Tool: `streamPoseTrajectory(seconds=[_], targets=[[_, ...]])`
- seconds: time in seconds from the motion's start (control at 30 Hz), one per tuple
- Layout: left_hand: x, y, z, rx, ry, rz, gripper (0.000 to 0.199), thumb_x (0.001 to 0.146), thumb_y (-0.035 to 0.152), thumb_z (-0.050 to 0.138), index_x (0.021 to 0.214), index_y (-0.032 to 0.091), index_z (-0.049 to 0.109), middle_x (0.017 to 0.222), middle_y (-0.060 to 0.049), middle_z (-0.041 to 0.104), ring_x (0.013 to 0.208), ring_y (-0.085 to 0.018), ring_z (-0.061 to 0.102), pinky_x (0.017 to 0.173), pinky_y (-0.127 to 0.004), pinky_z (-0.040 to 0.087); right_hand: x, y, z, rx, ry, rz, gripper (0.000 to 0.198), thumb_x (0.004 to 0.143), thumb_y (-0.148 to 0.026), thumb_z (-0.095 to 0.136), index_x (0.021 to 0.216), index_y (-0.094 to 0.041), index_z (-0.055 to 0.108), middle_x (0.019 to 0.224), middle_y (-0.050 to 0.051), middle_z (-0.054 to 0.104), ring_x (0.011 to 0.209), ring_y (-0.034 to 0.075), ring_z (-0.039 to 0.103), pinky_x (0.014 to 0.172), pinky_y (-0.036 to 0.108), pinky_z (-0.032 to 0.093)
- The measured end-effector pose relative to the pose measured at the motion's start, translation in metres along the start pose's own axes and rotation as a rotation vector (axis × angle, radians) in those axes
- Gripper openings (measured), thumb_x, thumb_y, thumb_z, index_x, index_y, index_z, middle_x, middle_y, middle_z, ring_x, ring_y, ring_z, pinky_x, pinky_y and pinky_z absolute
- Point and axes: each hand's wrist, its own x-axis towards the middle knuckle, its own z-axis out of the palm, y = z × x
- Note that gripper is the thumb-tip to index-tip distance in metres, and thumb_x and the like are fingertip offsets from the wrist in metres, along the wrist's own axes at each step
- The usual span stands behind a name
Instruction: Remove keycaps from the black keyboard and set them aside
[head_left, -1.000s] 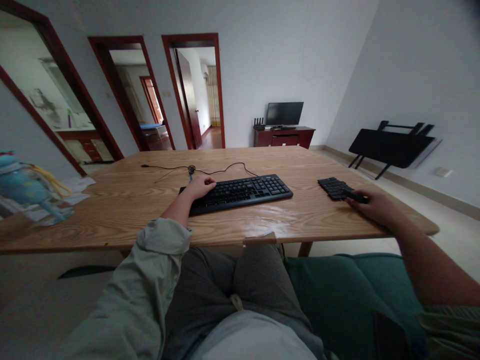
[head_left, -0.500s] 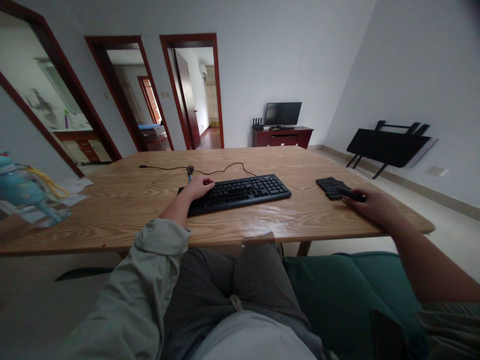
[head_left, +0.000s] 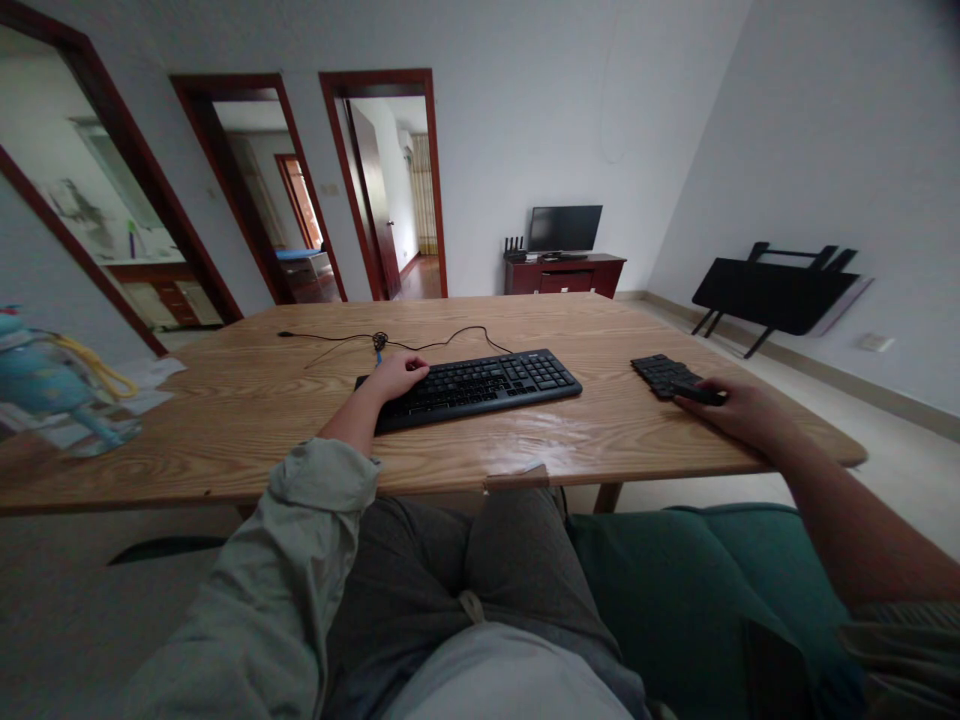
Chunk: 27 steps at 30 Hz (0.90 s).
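Observation:
A black keyboard (head_left: 480,385) lies slightly slanted on the wooden table (head_left: 300,450) in front of me. My left hand (head_left: 401,376) rests over its left end, fingers bent down onto it; the fingertips are partly hidden. To the right, my right hand (head_left: 739,408) lies low at the table's surface, closed on a small black bar-shaped piece (head_left: 699,393). Just beyond that piece, a patch of small black blocks (head_left: 661,373), set in rows like keycaps, lies on the wood. The held piece overlaps the near edge of this patch in view; whether they touch I cannot tell.
A thin black cable (head_left: 450,341) with a knotted bundle runs behind the keyboard. At the left stand a light-blue bottle (head_left: 45,375) with a yellow strap and some papers (head_left: 154,375). A green cushioned seat (head_left: 697,570) is beside my legs. A folded black table (head_left: 780,293) leans at the right wall.
My right hand has shifted very slightly left and down with the black piece. My left hand and the keyboard look the same.

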Motion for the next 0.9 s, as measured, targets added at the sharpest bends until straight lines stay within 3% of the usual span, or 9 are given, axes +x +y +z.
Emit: streamPoseTrajectory(seconds=[0.23, 0.5, 0.73, 0.83, 0.9], targets=[[-0.001, 0.001, 0.0, 0.004, 0.0, 0.002, 0.028, 0.08, 0.039, 0.057, 0.09, 0.017, 0.072, 0.096, -0.008, 0.073, 0.09, -0.022, 0.065, 0.083, -0.032, 0.05, -0.003, -0.007, -0.004, -0.063, 0.02, 0.052, 0.063, 0.069, -0.073, 0.057, 0.1, -0.02, 0.069, 0.087, 0.011, 0.07, 0.073, 0.027, 0.063, 0.064, 0.037, 0.045], [0.0, 0.0, 0.0, 0.013, 0.0, 0.041, 0.031, 0.081, 0.04, 0.055, 0.089, 0.016, 0.072, 0.094, -0.009, 0.072, 0.089, -0.022, 0.064, 0.081, -0.032, 0.049, -0.007, -0.012, -0.004, -0.061, -0.011, -0.012, 0.063, 0.065, -0.076, 0.061, 0.099, -0.023, 0.069, 0.091, 0.009, 0.069, 0.079, 0.027, 0.063, 0.069, 0.037, 0.046], [0.003, 0.0, 0.0, -0.019, -0.011, 0.021, 0.04, 0.084, 0.05, 0.051, 0.093, 0.017, 0.073, 0.094, -0.008, 0.072, 0.087, -0.022, 0.064, 0.079, -0.03, 0.048, -0.013, -0.001, 0.0, -0.159, 0.163, -0.093, 0.054, 0.068, -0.07, 0.059, 0.097, -0.025, 0.066, 0.1, 0.009, 0.068, 0.082, 0.028, 0.062, 0.069, 0.038, 0.046], [0.004, -0.004, -0.016, -0.062, 0.004, 0.012, 0.044, 0.083, 0.053, 0.051, 0.095, 0.017, 0.073, 0.093, -0.007, 0.072, 0.086, -0.021, 0.064, 0.078, -0.029, 0.048, -0.014, -0.004, -0.002, -0.121, 0.258, -0.197, 0.039, 0.075, -0.056, 0.053, 0.094, -0.024, 0.064, 0.103, 0.01, 0.067, 0.082, 0.027, 0.062, 0.07, 0.037, 0.045], [0.003, -0.014, -0.03, -0.092, 0.047, -0.001, 0.044, 0.083, 0.054, 0.051, 0.096, 0.017, 0.072, 0.091, -0.006, 0.072, 0.084, -0.021, 0.063, 0.076, -0.029, 0.047, -0.012, -0.022, -0.009, -0.09, 0.298, -0.22, 0.032, 0.08, -0.049, 0.048, 0.092, -0.023, 0.063, 0.097, 0.012, 0.067, 0.08, 0.027, 0.062, 0.068, 0.038, 0.044]])
